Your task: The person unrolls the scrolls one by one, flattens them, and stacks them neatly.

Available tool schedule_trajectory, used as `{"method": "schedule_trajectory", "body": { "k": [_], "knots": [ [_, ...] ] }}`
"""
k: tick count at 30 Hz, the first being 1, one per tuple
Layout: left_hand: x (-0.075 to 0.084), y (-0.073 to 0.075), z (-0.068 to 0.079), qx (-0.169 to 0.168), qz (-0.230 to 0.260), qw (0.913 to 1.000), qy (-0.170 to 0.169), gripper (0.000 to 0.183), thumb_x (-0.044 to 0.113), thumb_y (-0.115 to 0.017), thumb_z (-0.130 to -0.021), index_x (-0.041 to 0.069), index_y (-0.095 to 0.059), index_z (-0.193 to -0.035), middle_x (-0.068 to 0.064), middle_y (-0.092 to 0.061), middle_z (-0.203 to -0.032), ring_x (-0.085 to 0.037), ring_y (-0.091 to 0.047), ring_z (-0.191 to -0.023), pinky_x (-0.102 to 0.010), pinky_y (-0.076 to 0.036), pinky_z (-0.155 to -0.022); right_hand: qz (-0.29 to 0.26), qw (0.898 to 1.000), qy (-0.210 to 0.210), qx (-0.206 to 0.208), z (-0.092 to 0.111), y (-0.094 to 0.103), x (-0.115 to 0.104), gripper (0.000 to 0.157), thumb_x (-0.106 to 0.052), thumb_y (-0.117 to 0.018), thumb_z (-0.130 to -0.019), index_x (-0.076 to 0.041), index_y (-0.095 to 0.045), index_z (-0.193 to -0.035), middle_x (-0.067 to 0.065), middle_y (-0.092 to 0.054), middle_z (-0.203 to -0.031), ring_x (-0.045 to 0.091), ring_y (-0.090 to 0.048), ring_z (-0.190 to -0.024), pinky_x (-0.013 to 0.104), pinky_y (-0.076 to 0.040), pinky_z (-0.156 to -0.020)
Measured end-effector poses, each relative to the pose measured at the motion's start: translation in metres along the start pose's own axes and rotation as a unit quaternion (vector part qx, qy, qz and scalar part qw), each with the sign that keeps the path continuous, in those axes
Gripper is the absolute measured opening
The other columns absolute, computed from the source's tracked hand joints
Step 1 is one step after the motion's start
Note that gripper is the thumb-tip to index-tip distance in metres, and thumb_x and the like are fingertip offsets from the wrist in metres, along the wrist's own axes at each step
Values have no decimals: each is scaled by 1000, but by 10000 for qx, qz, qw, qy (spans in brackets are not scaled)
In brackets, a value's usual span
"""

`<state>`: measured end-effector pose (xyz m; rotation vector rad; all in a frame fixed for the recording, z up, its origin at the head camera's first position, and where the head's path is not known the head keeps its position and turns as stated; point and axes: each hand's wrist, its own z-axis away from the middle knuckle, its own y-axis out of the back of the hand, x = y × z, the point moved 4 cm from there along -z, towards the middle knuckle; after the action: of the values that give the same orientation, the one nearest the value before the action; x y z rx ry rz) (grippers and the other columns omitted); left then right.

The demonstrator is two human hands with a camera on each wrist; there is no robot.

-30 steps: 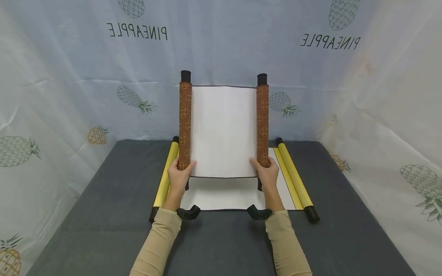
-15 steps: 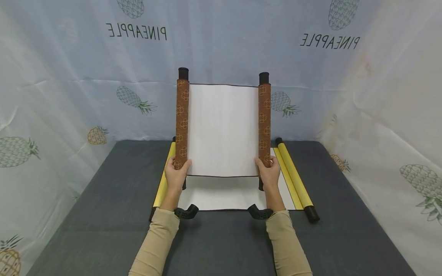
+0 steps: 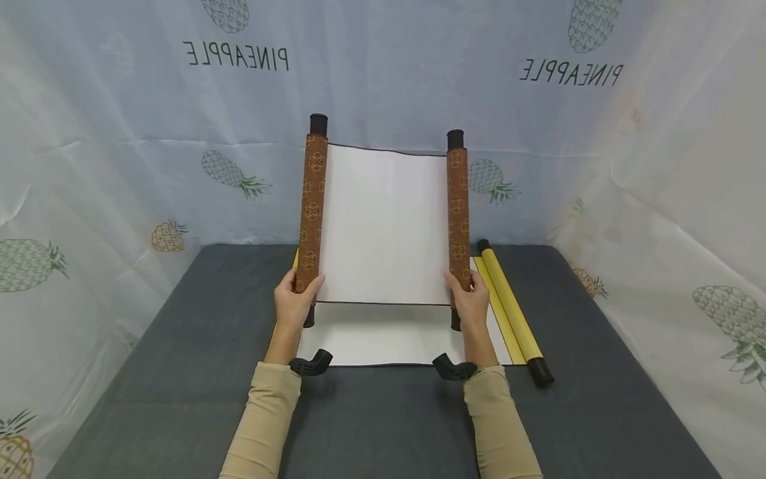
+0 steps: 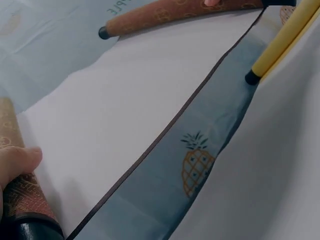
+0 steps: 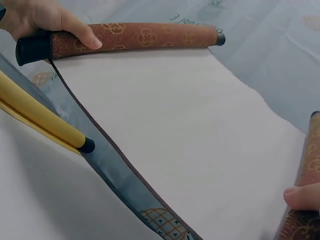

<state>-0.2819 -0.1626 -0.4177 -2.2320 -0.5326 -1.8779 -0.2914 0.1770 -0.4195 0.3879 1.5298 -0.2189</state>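
Observation:
A scroll with a blank white sheet is held up between both hands, partly unrolled. Its two rolled ends are brown with gold flower patterns and black knobs. My left hand grips the lower part of the left roll, thumb over the front. Around the lower part of the right roll my right hand is curled, its thumb at the sheet's edge. In the left wrist view the left thumb lies across the patterned roll. The right wrist view shows the right hand's fingers on its roll.
Beneath the held scroll, a second scroll with a white sheet lies spread on the dark grey table. Its right yellow roll has black ends; the left one is mostly hidden. A pineapple-print curtain hangs behind and at the sides.
The left hand has moved left with its roll, which now leans slightly. The white sheet between the rolls has widened. The right hand has shifted slightly right.

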Motion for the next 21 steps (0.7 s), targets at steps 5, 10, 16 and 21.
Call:
{"method": "schedule_trajectory", "body": {
  "k": [5, 10, 16, 21],
  "knots": [
    [-1, 3, -2, -237, -186, 9995, 59, 49, 23, -70, -88, 3, -56, -131, -18, -62, -112, 4, -55, -80, -11, -48, -67, -25, 10000, -45, 27, 0, 2, -2, 49, -24, -66, -91, -3, -51, -133, 20, -53, -130, 29, -53, -115, 45, -46, -99],
    [-2, 0, -1, -250, -76, 9989, 394, 49, 21, -63, -93, 2, -50, -136, -16, -59, -114, -1, -52, -82, -13, -45, -68, -10, 9997, -86, 235, 0, 0, -2, 47, -22, -63, -92, 0, -52, -132, 22, -56, -127, 30, -55, -112, 43, -48, -94],
    [-5, -7, 0, 228, 241, 9962, 810, 48, 21, -65, -92, 1, -52, -133, -19, -58, -122, -19, -57, -103, -29, -49, -86, -296, 9979, -231, 523, -2, 0, 3, 49, -21, -66, -87, -1, -49, -128, 20, -61, -119, 16, -58, -93, 20, -48, -69],
    [-10, -10, 3, 398, 298, 9925, 1112, 56, 23, -71, -86, -1, -51, -132, -21, -56, -127, -28, -56, -112, -38, -50, -92, -541, 9969, -366, 450, -3, 2, 7, 60, -22, -76, -81, -5, -40, -126, 16, -60, -116, 7, -58, -76, 18, -46, -56]
  ]
}}
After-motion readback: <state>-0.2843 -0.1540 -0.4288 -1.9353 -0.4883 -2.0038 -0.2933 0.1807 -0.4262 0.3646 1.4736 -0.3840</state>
